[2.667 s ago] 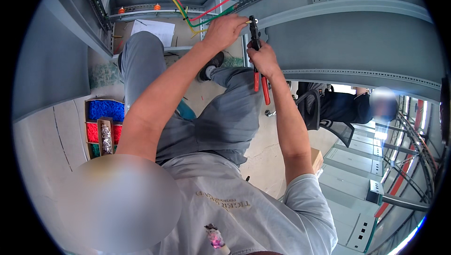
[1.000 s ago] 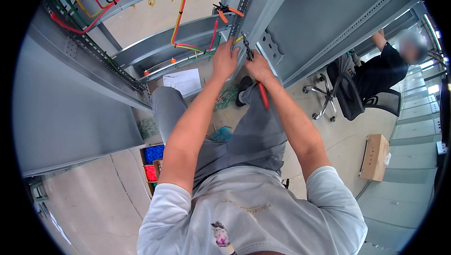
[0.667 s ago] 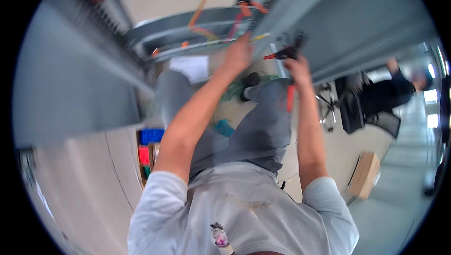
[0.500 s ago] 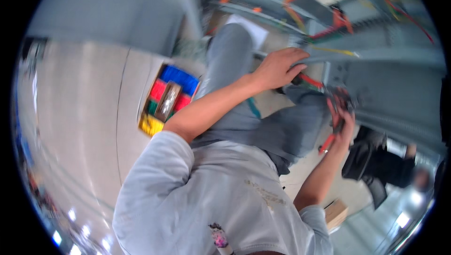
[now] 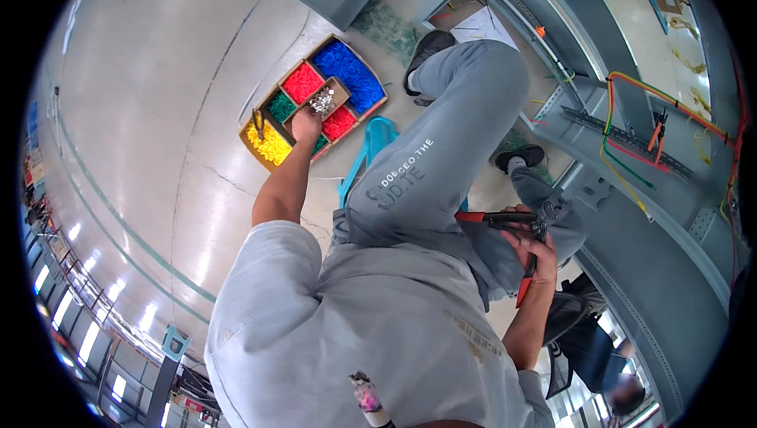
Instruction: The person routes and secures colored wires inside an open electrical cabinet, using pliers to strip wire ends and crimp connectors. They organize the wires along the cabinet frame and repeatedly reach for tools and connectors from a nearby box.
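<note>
My left hand (image 5: 306, 123) reaches into a small cardboard tray (image 5: 337, 94) that holds a heap of small silvery metal pieces (image 5: 322, 102). Its fingers are curled at the near edge of the heap, and whatever they pinch is too small to make out. The tray sits on top of a divided cardboard box (image 5: 251, 149) on the floor at my left. In my right hand (image 5: 538, 253), above my right thigh, is a pair of crimping pliers (image 5: 539, 228) with red and black handles. The handles are spread wide apart, one pointing left and one toward me.
The box's compartments hold blue, red, green and yellow small parts; pliers (image 5: 257, 124) lie by the yellow ones. A blue plastic stool (image 5: 377, 138) stands beside my leg. On the right is a grey metal frame (image 5: 654, 215) with hanging coloured wires (image 5: 611, 124). Another person (image 5: 587, 349) is behind on the right.
My left hand has left the metal frame and gone left into the small tray. The pliers have stayed in my right hand. My view has swung toward the left.
</note>
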A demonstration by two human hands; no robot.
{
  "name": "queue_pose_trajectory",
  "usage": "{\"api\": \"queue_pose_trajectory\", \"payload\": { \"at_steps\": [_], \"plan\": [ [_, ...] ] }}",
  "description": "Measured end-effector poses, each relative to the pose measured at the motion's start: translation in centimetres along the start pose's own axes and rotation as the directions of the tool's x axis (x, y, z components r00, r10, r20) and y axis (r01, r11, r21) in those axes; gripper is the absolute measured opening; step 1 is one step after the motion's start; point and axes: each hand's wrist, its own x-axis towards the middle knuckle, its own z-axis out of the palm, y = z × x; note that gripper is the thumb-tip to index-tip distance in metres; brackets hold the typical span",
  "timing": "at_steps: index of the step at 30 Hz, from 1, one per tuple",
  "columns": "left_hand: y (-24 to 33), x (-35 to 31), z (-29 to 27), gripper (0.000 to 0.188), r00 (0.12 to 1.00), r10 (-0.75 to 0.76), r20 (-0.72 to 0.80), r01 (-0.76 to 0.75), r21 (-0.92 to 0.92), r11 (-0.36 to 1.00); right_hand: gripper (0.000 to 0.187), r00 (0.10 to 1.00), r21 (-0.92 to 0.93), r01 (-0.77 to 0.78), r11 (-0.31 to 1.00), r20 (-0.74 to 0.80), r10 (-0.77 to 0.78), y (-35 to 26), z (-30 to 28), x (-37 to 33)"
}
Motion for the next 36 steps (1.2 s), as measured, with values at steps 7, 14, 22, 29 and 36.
{"api": "queue_pose_trajectory", "payload": {
  "at_steps": [7,14,22,29,36],
  "plan": [
    [-7.6,7.0,8.6,0.054,0.941,0.296,0.162,-0.334,0.580,0.743,0.076,0.993,0.188,-0.107,0.976,0.073,0.094,-1.8,2.6,2.6],
    [-2.0,8.8,9.8,0.060,0.997,0.071,0.015,-0.073,0.185,0.980,0.089,0.995,0.330,-0.067,0.942,0.090,0.039,-0.3,1.7,1.9],
    [-2.7,11.0,10.8,0.052,0.996,-0.072,0.045,0.061,0.219,0.974,0.079,0.991,0.279,-0.066,0.958,0.132,0.030,-0.6,2.1,3.0],
    [-1.3,8.6,8.1,0.054,0.988,0.069,0.140,-0.102,0.242,0.965,0.068,0.997,0.236,-0.016,0.972,0.072,-0.002,1.0,1.2,3.7],
    [-3.5,6.5,6.7,0.044,0.983,0.186,-0.007,-0.183,-0.224,0.957,0.076,0.986,0.295,0.020,0.955,0.153,-0.068,0.8,1.6,1.9]
  ]
}}
